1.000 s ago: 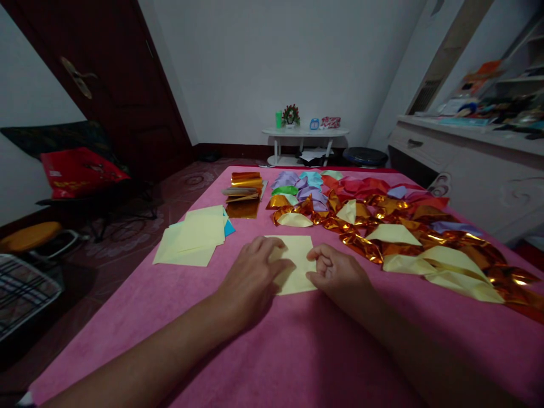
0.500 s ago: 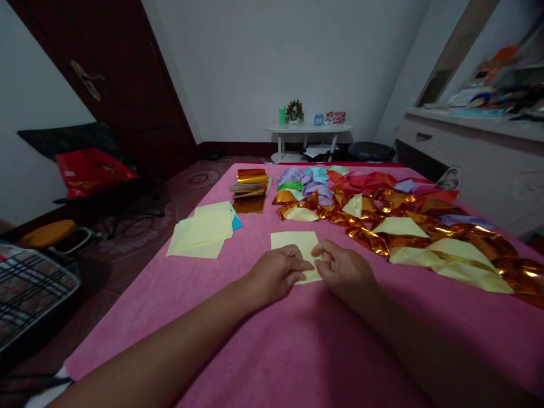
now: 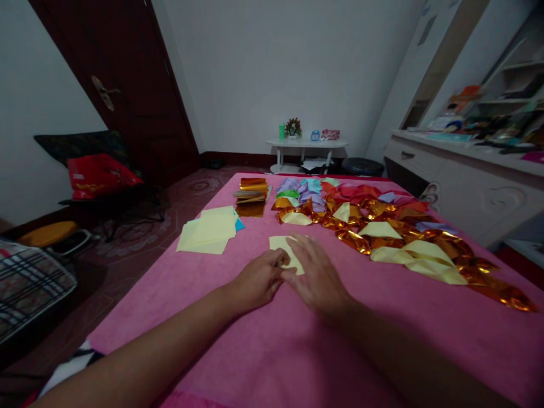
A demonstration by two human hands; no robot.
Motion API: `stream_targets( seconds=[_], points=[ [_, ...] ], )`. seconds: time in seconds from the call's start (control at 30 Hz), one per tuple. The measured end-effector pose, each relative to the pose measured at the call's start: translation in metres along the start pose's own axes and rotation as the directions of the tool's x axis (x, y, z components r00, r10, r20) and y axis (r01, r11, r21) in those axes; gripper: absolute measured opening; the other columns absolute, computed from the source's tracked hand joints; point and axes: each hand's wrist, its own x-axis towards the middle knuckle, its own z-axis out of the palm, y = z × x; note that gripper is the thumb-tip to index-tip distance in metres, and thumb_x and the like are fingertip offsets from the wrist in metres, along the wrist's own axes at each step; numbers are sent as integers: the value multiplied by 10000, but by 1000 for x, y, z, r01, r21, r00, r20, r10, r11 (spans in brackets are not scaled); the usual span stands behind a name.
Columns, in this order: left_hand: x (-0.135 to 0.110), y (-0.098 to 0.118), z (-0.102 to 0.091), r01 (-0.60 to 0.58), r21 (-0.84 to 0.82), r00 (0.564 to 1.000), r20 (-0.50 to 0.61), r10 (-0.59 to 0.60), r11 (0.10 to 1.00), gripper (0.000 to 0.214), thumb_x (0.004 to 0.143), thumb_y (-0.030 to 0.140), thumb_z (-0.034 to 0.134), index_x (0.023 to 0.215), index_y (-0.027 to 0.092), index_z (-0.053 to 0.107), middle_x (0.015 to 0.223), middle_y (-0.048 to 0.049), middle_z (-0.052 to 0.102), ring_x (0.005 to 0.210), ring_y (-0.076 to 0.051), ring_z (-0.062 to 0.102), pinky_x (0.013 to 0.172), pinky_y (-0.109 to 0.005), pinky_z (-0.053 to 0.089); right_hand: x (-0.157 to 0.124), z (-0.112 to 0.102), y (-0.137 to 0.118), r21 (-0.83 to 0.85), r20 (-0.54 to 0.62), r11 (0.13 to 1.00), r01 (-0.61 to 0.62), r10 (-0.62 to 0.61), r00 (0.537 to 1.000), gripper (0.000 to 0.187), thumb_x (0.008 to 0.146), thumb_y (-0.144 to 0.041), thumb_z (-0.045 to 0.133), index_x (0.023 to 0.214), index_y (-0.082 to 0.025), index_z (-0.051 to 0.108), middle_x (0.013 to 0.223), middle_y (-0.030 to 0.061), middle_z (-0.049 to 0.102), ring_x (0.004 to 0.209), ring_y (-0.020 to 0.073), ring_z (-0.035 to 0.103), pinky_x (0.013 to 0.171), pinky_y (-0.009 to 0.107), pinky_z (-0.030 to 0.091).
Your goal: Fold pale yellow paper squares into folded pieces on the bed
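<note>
A pale yellow sheet of paper (image 3: 277,242) lies on the pink cloth in front of me, partly hidden under my hands. My left hand (image 3: 260,279) is closed at its near left edge, fingers curled and pinching the paper there. Over the sheet's right side my right hand (image 3: 318,276) lies with fingers stretched out, somewhat blurred, its thumb close to the left fingertips. The paper's near edge is covered, so any fold there cannot be made out.
Left of my hands are loose yellow sheets (image 3: 215,229) and a stack of gold foil paper (image 3: 250,207). Folded paper and foil pieces (image 3: 380,230) spread over the right side of the pink-covered table (image 3: 263,351). A white cabinet (image 3: 459,170) stands at the right.
My right hand has gone from a pinch at the paper to stretched fingers lying across it, and has shifted left. More of the sheet is covered. The view has tilted slightly.
</note>
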Motion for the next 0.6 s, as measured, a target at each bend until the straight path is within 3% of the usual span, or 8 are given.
stream_targets(
  seconds=[0.07, 0.1, 0.2, 0.3, 0.43, 0.5, 0.6],
  points=[
    [0, -4, 4, -15, 1, 1000, 20, 15, 1000, 190, 816, 155, 523, 899, 140, 694, 990, -101, 578, 926, -212, 511, 809, -314, 434, -3, 10, -19, 133, 147, 991, 28, -47, 988, 844, 836, -481, 528, 1482, -128, 114, 1533, 149, 174, 1412, 258, 135, 1106, 432, 244],
    [0, -6, 5, -11, 5, 1000, 6, 11, 1000, 200, 804, 147, 527, 913, 118, 692, 987, -111, 583, 928, -220, 513, 819, -326, 437, -4, 15, -28, 167, 193, 986, -18, -15, 981, 925, 827, -519, 527, 1489, -123, 16, 1550, 149, 97, 1425, 253, 57, 1120, 445, 218],
    [-2, -6, 5, -46, -3, 999, -6, 46, 999, 220, 832, 183, 516, 929, 110, 699, 1018, -127, 579, 962, -225, 507, 845, -338, 435, -7, 24, -40, 175, 254, 973, -150, 102, 962, 953, 845, -563, 463, 1479, -117, -92, 1556, 151, -5, 1425, 236, -36, 1133, 457, 180],
    [-5, 1, 1, -72, 30, 997, -17, 73, 997, 226, 870, 220, 493, 880, 140, 704, 996, -112, 569, 956, -207, 499, 845, -329, 428, -15, 18, -32, 92, 303, 981, -169, 134, 943, 941, 849, -611, 410, 1481, -63, -20, 1544, 185, 23, 1424, 247, 23, 1137, 442, 172],
    [-10, 12, -8, -56, 138, 998, -19, 59, 989, 260, 908, 239, 439, 973, 156, 676, 998, -98, 563, 916, -178, 509, 817, -303, 421, -32, -4, -7, -107, 373, 991, -84, 118, 920, 882, 842, -663, 359, 1458, -45, 226, 1529, 188, 140, 1417, 275, 107, 1142, 447, 145],
    [-8, 19, -14, -38, 222, 999, 17, 35, 974, 264, 910, 266, 439, 975, 164, 673, 1006, -95, 579, 911, -184, 522, 808, -314, 414, -40, -14, 5, -184, 361, 980, -79, 142, 922, 860, 852, -652, 350, 1454, -48, 243, 1522, 192, 167, 1410, 281, 149, 1137, 455, 160],
    [4, 37, -16, 37, 353, 997, 47, -58, 935, 313, 877, 372, 492, 814, 134, 684, 902, -125, 614, 924, -246, 534, 832, -386, 398, -48, -19, 13, -235, 347, 969, -70, 151, 926, 783, 883, -584, 347, 1461, -69, 229, 1520, 184, 186, 1405, 279, 172, 1126, 482, 177]
  ],
)
